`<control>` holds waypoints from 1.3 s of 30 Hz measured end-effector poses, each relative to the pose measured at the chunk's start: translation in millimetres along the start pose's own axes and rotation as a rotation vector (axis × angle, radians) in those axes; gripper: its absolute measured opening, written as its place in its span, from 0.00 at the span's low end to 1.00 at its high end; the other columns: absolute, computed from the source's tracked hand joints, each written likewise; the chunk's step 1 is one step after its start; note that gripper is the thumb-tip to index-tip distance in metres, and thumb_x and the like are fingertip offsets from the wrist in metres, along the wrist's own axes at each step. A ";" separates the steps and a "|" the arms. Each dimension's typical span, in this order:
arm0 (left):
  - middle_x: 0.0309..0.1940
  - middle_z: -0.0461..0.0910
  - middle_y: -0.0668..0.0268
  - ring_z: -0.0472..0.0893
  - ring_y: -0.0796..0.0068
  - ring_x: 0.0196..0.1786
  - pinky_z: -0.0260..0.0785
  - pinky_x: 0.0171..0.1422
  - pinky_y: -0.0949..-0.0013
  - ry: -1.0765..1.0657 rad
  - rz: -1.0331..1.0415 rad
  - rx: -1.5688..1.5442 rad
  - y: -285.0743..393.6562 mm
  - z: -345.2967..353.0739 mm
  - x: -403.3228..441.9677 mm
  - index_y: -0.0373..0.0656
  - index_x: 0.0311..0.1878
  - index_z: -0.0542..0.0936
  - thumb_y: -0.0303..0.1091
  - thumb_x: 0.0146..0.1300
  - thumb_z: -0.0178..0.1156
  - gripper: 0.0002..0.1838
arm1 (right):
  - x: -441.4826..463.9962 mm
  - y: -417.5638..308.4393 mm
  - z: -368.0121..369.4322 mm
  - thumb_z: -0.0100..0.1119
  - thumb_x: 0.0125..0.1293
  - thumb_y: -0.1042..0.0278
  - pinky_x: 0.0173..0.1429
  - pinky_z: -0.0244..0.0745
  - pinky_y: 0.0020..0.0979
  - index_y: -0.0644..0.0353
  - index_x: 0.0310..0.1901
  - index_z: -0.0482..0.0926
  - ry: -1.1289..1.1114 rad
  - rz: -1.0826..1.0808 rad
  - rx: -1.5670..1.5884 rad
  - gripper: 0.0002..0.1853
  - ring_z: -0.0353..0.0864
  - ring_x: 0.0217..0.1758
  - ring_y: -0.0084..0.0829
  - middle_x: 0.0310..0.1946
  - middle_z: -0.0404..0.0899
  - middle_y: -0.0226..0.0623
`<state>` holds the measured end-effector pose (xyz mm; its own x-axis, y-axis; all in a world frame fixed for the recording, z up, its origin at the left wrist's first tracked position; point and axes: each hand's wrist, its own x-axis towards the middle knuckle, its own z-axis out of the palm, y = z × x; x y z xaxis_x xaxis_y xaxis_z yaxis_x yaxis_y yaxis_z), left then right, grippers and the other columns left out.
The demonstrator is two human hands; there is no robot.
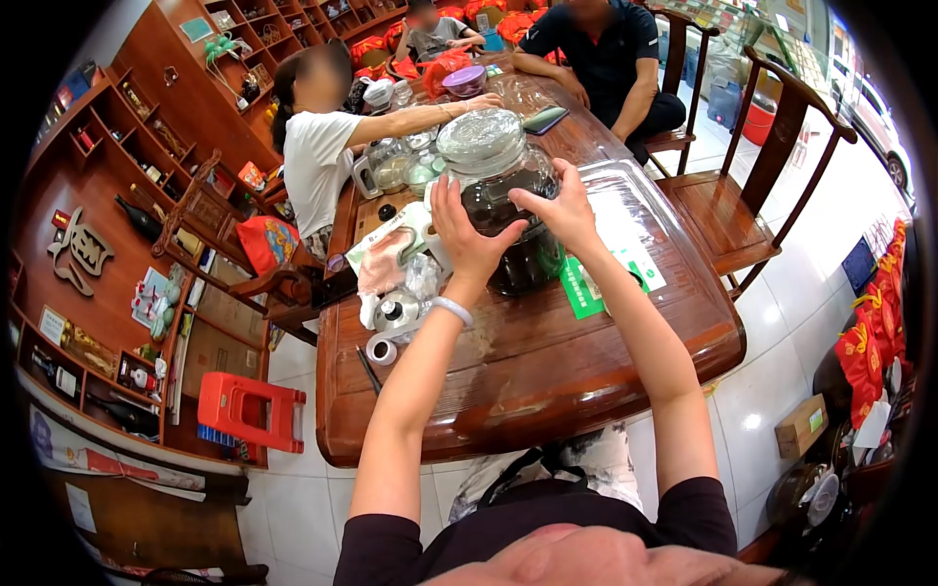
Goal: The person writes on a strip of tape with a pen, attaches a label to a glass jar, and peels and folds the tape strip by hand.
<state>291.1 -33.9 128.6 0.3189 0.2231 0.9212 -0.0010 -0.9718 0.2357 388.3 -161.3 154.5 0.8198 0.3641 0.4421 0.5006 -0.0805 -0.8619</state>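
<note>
A large glass jar (528,254) with dark contents and a clear lid (481,137) stands upright on the wooden table (489,381). My left hand (474,234) is at the jar's left side, fingers spread. On the right side, my right hand (562,205) has its thumb and fingers apart near the glass. Whether either palm presses on the jar is hard to tell. A green and white card (586,293) lies right of the jar's base. Left of it are crumpled tissue (386,259), a small glass pot (396,311) and a white roll (382,352).
A person in white (318,161) reaches across the table's far left; another in dark clothes (606,59) sits at the far right. A phone (545,120) and purple bowl (464,81) lie beyond the jar. Wooden chairs (728,210) and a red stool (252,410) flank the table.
</note>
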 end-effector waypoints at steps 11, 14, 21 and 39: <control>0.64 0.59 0.47 0.56 0.44 0.67 0.49 0.68 0.47 0.008 0.008 -0.027 -2.2 1.7 -0.9 0.35 0.62 0.59 0.55 0.34 0.75 0.55 | 1.2 11.5 1.4 0.68 0.48 0.45 0.63 0.62 0.36 0.72 0.56 0.65 0.007 -0.008 0.337 0.43 0.68 0.60 0.40 0.53 0.71 0.51; 0.64 0.59 0.47 0.56 0.44 0.67 0.49 0.68 0.48 0.002 0.004 -0.014 -0.2 -0.7 0.0 0.35 0.62 0.59 0.56 0.35 0.74 0.55 | -14.1 50.1 -1.4 0.62 0.58 0.56 0.57 0.64 0.30 0.70 0.52 0.70 0.097 0.021 0.476 0.28 0.71 0.54 0.31 0.50 0.73 0.45; 0.63 0.59 0.46 0.56 0.43 0.66 0.48 0.68 0.47 0.015 0.024 -0.009 -0.1 0.1 -0.7 0.34 0.62 0.59 0.61 0.39 0.70 0.54 | -120.2 76.2 9.8 0.54 0.63 0.70 0.31 0.69 0.28 0.63 0.29 0.80 -0.112 0.115 0.397 0.08 0.74 0.25 0.24 0.19 0.76 0.31; 0.65 0.57 0.46 0.55 0.45 0.68 0.48 0.69 0.49 -0.036 -0.025 0.007 2.6 -5.4 0.4 0.34 0.63 0.59 0.62 0.38 0.70 0.55 | -135.8 97.2 25.6 0.61 0.54 0.65 0.34 0.72 0.36 0.60 0.30 0.81 -0.472 -0.167 -0.072 0.07 0.79 0.29 0.40 0.27 0.80 0.42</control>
<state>286.1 -35.9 131.3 0.3526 0.2445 0.9033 0.0138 -0.9665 0.2562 318.4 -194.8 4.3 0.5200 0.7560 0.3975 0.6456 -0.0431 -0.7625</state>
